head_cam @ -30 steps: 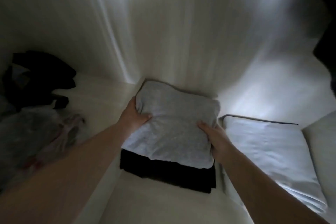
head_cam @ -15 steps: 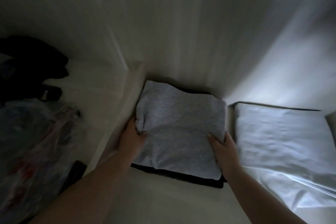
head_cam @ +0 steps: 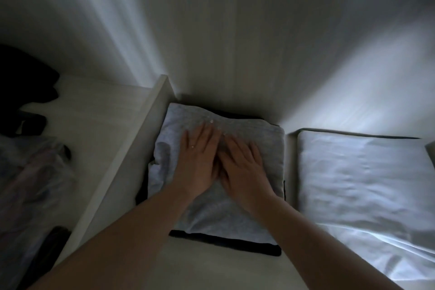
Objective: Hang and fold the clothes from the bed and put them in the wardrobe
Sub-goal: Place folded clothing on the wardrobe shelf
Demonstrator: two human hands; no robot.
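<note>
Pressing the folded grey garment (head_cam: 219, 172) flat on the shelf (head_cam: 211, 271), both hands, left hand (head_cam: 199, 162) and right hand (head_cam: 242, 167), lie open-fingered; withdrawing looks next.

The single head-worn camera looked forward and steeply down into a wardrobe shelf (head_cam: 211, 266) from close above. Its wide lens bowed the back panel (head_cam: 235, 30) across the upper frame. Both forearms entered from the bottom edge, reaching to centre frame. A divider (head_cam: 131, 158) ran diagonally at left. No second view existed.
</note>
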